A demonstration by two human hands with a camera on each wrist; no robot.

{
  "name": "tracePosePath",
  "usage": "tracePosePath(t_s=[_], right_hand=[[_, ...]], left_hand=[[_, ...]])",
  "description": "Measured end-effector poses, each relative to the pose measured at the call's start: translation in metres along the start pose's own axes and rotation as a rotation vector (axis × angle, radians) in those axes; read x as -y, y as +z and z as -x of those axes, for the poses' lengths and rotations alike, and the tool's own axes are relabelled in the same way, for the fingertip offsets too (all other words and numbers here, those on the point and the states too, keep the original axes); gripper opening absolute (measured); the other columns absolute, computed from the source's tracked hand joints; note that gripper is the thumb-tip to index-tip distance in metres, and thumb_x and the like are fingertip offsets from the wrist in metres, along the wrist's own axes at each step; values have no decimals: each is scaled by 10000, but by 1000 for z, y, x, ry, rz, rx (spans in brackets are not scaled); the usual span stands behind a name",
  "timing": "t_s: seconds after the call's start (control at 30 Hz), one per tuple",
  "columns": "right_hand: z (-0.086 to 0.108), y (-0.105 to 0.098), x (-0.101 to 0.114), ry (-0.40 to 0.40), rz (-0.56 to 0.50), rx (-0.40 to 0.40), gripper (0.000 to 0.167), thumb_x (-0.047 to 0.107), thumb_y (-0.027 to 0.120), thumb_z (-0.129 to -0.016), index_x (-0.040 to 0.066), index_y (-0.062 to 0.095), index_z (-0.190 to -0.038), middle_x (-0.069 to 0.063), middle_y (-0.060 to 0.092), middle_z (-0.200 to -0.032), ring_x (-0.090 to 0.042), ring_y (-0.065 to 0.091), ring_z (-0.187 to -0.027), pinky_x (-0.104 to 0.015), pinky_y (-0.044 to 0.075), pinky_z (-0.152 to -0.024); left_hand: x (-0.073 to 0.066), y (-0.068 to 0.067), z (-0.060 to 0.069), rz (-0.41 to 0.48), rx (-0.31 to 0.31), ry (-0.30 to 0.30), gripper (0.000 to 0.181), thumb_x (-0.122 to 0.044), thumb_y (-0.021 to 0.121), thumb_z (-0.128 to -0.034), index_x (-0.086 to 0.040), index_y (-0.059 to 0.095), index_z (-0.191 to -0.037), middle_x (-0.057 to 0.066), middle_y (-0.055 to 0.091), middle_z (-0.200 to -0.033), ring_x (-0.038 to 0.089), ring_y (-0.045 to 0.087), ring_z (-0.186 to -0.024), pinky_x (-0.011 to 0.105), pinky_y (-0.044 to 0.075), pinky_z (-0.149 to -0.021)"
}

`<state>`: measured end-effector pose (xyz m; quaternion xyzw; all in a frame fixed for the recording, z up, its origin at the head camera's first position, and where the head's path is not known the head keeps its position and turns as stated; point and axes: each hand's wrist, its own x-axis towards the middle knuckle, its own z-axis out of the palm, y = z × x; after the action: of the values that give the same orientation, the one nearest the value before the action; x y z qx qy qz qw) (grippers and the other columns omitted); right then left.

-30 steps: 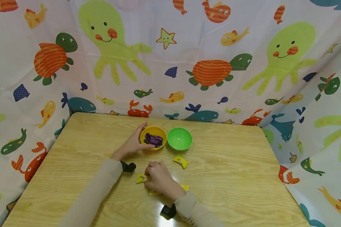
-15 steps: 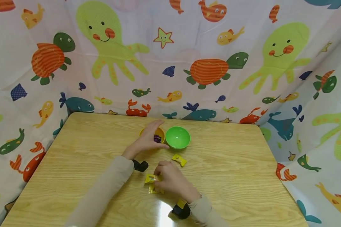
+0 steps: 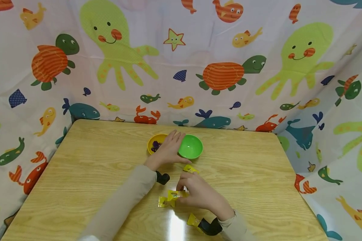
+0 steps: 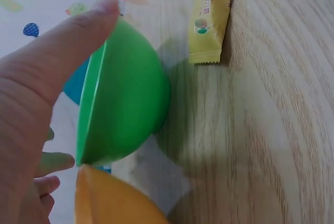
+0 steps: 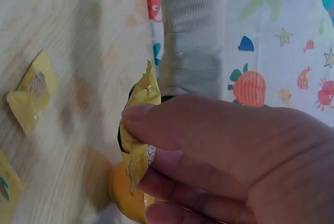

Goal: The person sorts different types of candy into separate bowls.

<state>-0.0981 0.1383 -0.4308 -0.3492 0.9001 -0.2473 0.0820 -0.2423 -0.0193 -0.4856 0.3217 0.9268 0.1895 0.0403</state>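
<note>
My left hand [image 3: 168, 149] reaches over the gap between the yellow bowl [image 3: 150, 140] and the green bowl [image 3: 193, 148], fingers spread and thumb out. In the left wrist view the thumb lies by the green bowl's [image 4: 128, 98] rim; contact is hard to tell. Purple-wrapped candies [image 3: 155, 146] lie in the yellow bowl, partly hidden by the hand. My right hand [image 3: 205, 194] pinches a yellow-wrapped candy [image 5: 140, 153] between thumb and fingers, above the table. Below it lies another yellow candy [image 3: 163, 202].
One yellow candy [image 3: 190, 168] lies in front of the green bowl, and one [image 3: 193, 220] beside the right wrist camera [image 3: 210, 227]. The wooden table [image 3: 244, 174] meets a patterned curtain [image 3: 181, 57] at the back.
My left hand has moved right from the yellow bowl toward the green one. The right hand has shifted right, carrying the yellow candy along.
</note>
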Motion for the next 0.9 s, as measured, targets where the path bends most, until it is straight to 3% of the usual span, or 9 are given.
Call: tracePosePath(t_s=[0.23,0.6,0.9], right_hand=[[3,-12,-10,-24,36,-24,159,117,839,-749,107,732,-865,54,630,-874,-108,585,-811,-446,480,-850],[2,-43,-26,-77,23,-108,159,112,838,-768,83,731,-882,18,644,-869,-138,590,-802,-327,508,-752],[-9,-64,-64,43,-27,-180,160,72,830,-787,68,727,-909,9,625,-856,-121,495,-737,-276,458,-642]], left_hand=[[0,9,-7,-37,-25,-39,1156,-739,695,-745,19,309,-1528,151,377,-1540,346,104,-1498,450,96,-1215],[-16,9,-8,-123,-25,-3,1115,-676,729,-766,75,339,-1492,232,404,-1508,368,224,-1467,425,132,-1213],[-16,11,-9,-55,-24,-36,1020,-526,781,-791,57,337,-1500,205,395,-1521,334,220,-1473,400,153,-1211]])
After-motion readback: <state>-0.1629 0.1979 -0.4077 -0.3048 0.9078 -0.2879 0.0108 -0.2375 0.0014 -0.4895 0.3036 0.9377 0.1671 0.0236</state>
